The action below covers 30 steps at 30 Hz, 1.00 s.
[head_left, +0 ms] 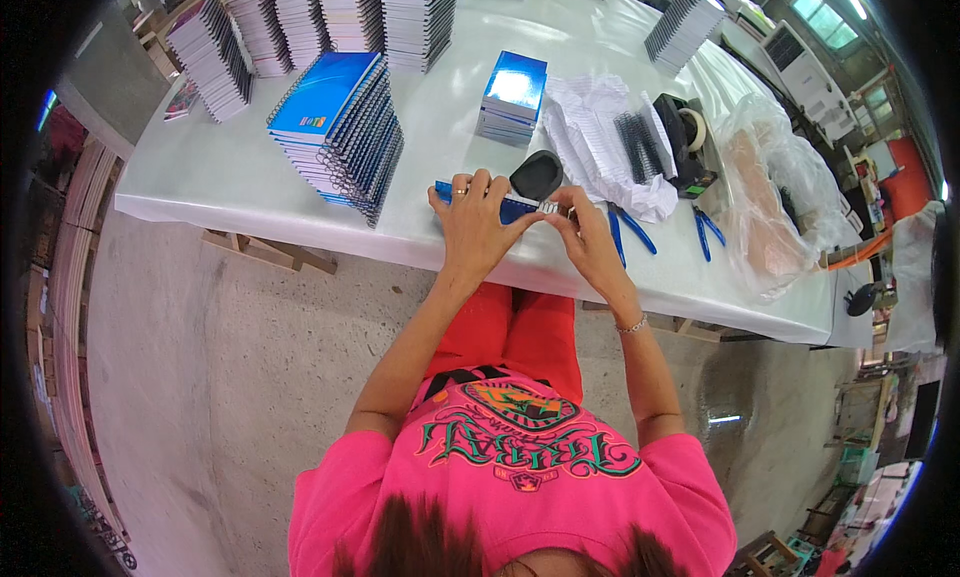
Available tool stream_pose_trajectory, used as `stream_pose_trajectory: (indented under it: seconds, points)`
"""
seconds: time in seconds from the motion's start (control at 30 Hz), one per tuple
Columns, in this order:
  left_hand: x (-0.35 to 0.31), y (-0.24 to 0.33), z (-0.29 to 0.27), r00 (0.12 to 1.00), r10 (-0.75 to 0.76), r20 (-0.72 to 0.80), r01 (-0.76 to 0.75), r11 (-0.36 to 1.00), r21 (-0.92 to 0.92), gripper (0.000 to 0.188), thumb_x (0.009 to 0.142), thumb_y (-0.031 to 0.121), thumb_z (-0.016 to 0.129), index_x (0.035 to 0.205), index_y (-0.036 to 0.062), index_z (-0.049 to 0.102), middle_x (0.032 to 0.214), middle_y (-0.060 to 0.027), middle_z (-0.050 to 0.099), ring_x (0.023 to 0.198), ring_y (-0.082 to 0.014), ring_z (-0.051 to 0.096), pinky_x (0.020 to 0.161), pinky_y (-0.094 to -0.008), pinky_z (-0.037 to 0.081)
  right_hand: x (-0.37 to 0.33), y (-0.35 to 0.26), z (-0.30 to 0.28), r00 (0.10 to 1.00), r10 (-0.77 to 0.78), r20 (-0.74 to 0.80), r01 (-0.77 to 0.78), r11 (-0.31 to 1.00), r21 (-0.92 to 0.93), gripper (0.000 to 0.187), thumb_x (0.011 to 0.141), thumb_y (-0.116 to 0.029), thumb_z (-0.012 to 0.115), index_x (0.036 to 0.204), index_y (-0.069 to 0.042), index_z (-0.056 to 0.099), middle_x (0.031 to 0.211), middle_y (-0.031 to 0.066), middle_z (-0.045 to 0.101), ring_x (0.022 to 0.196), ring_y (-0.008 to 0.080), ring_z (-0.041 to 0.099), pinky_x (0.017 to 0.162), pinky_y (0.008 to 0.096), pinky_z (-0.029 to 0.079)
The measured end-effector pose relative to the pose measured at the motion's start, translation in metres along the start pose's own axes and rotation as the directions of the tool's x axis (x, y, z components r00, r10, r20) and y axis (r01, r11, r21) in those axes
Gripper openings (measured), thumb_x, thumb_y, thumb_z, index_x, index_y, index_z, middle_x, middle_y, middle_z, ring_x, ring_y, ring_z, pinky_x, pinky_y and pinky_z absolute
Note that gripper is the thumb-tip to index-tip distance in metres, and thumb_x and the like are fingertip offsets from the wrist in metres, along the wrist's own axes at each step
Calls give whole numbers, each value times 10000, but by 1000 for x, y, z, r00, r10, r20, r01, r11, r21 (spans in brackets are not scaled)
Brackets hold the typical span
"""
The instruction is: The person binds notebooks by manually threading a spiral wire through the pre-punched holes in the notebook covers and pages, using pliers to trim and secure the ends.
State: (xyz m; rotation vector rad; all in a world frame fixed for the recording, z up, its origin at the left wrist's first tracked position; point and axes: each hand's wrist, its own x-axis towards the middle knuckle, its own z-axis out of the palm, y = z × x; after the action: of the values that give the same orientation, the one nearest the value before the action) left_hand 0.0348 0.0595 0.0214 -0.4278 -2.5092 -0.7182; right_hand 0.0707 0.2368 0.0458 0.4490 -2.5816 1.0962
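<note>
Near the table's front edge, my left hand [474, 225] is closed over a blue-covered notebook [514, 210], its fingers across the top and the thumb stretched toward the right end. At that end the fingers of my right hand [590, 241] pinch a pale wire coil [548, 207] on the notebook's edge. The fingertips partly hide the coil. Just beyond the notebook lies a black rounded object [537, 175] whose kind I cannot tell. Blue-handled pliers [630, 235] lie right beside my right hand, and a second blue-handled pair [707, 232] rests farther right.
At left stands a tall stack of blue spiral notebooks [325, 92]; a smaller blue stack [514, 82] is ahead. More notebook stacks [415, 22] line the back left. Crumpled lined paper [595, 117], black wire coils [637, 147], a tape dispenser [690, 162] and a plastic bag [765, 177] occupy the right.
</note>
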Motion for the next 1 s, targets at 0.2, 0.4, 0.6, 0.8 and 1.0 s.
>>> stream_pose_trajectory:
  seconds: [0.2,0.4,0.6,0.8,1.0]
  points:
    - [0,-2,-3,995,-16,93,13,999,31,452,807,503,673,1058,134,606,1033,-7,531,1080,-244,478,939,-673,300,8,0,6,999,-37,-40,37,999,4,133,924,-110,594,1011,-15,561,922,122,615,793,269,550,724,360,396]
    - [0,-12,-3,996,-19,86,26,996,-85,369,861,355,671,1148,148,565,1114,-23,512,1114,-252,463,960,-620,304,14,-6,8,999,-27,-39,23,995,-99,137,917,-159,597,1001,-57,562,952,103,614,914,290,580,812,384,362]
    - [-6,-17,-6,969,-153,-194,70,923,-378,514,813,215,744,1263,120,512,1300,-149,387,1197,-347,387,995,-507,324,19,-15,11,984,-121,-132,103,985,-138,95,929,-174,588,954,-82,588,883,81,579,854,271,563,772,391,343]
    - [-20,-29,4,965,-258,-47,198,835,-514,488,796,203,776,1193,89,514,1173,-164,414,1088,-354,450,946,-497,364,20,-4,13,998,-45,52,50,994,-96,123,928,-163,596,998,-65,619,956,96,592,938,264,566,846,419,371]
    - [-16,-58,-22,991,-135,-7,110,832,-544,471,789,218,780,1087,25,470,1061,-143,425,1008,-320,441,918,-407,389,35,27,7,992,81,99,-70,992,-106,273,845,-221,725,1053,-65,643,1327,188,490,1257,342,425,1047,419,352]
